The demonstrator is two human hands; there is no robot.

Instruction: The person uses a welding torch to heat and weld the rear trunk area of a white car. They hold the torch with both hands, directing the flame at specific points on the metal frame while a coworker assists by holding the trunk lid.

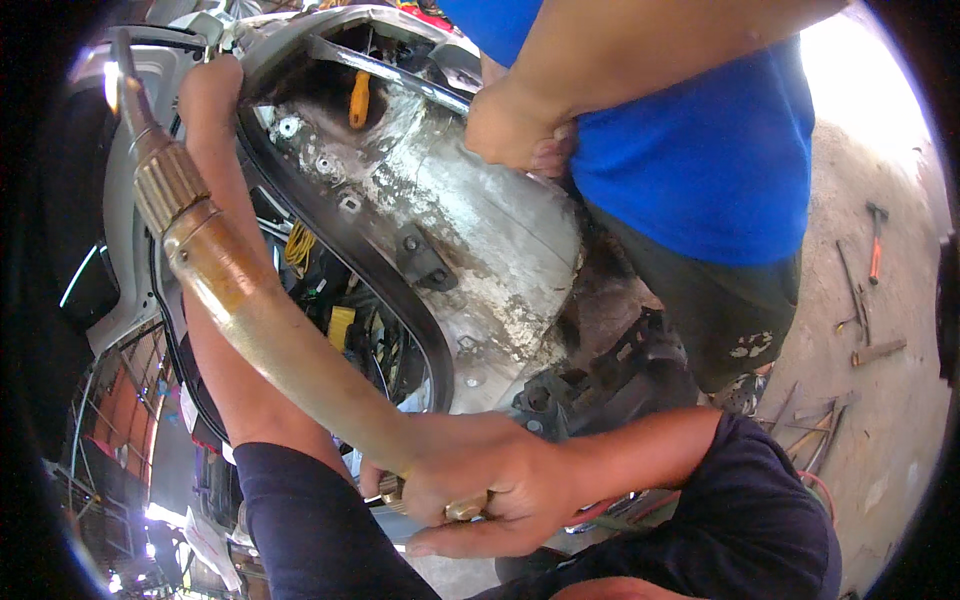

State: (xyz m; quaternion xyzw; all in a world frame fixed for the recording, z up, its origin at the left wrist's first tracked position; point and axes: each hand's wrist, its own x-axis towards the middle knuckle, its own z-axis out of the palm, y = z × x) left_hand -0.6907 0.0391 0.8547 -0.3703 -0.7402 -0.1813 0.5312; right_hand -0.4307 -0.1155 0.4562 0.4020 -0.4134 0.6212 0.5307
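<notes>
Torch (290, 335) slants over the car (480, 230) from your right hand (490, 478), fingers clenched around it. Your left hand (212, 80) is at the car's edge, grip unclear. Inside lies yellow cable (299, 246).

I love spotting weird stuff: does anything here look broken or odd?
Yes, the curved grey metal car panel looks damaged: its surface is patchy and stained. A yellow-orange rounded tool handle near its top edge looks odd too; it isn't car bodywork.
</notes>
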